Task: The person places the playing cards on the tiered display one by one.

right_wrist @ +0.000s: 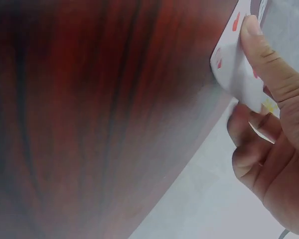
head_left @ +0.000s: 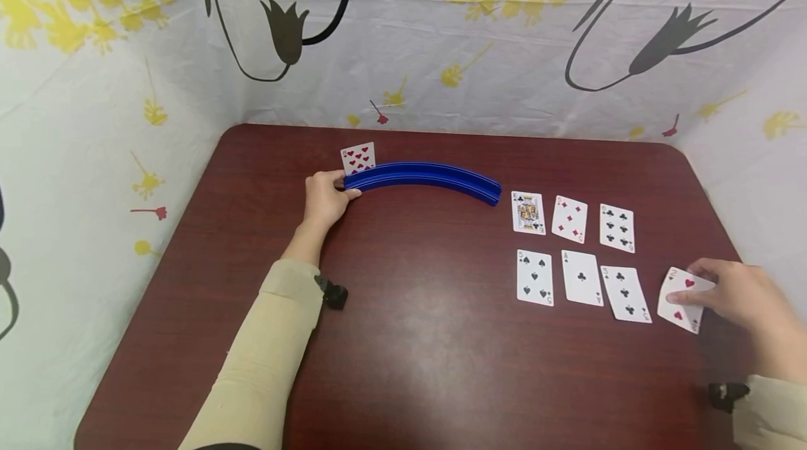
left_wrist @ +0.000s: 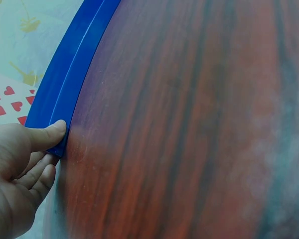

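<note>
A blue curved playing card holder (head_left: 422, 173) lies toward the back of the table. My left hand (head_left: 324, 199) pinches its left end, with the thumb on the front side in the left wrist view (left_wrist: 15, 174). A hearts card (head_left: 358, 157) stands upright in the holder at that end; its lower part is hidden. At the right side, my right hand (head_left: 734, 292) pinches a two of hearts (head_left: 676, 317) between thumb and fingers. The right wrist view shows this card (right_wrist: 239, 74) tilted, near the table's edge.
Face up to the right lie a king of clubs (head_left: 527, 213), a five of diamonds (head_left: 570, 219) and a six of clubs (head_left: 616, 228). Nearer are a five of spades (head_left: 534, 277), an ace of clubs (head_left: 582, 278) and a three of clubs (head_left: 625, 294). Patterned white sheets (head_left: 391, 36) border the brown table (head_left: 429, 366).
</note>
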Demonstrator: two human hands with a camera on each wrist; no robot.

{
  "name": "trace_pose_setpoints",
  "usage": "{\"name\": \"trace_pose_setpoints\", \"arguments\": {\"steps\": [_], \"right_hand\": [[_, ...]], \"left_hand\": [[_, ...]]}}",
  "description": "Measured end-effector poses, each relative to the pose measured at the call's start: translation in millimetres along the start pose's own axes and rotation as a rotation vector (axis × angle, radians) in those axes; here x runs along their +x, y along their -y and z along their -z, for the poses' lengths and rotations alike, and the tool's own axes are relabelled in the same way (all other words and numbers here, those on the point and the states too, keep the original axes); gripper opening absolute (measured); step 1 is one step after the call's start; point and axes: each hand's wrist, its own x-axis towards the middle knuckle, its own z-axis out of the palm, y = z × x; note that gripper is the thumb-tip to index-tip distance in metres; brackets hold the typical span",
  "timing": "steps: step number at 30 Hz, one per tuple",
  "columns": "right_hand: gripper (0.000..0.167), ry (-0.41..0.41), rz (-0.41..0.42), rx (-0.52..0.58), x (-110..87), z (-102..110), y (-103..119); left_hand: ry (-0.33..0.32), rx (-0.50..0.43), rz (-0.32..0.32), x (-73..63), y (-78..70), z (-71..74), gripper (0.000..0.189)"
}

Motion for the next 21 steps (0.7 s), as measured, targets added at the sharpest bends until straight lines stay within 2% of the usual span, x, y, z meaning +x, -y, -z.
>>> {"name": "trace_pose_setpoints", "arguments": {"steps": [7, 16, 21], "right_hand": [[0.056, -0.027, 0.004, 0.005, 0.2, -1, 0], [0.031, -0.166, 0.112, 0.033, 0.4, 2, -3], [0.021, -0.18, 0.113, 0.041, -0.2, 8, -1]], "left_hand": [[0.002, 0.006, -0.002, 0.5, 0.4, -0.2, 0.045], [0.003, 0.006, -0.011, 0.4, 0.8, -0.6, 0.044], [-0.006, 0.001, -0.019, -0.2, 1.3, -0.1, 0.045]]}}
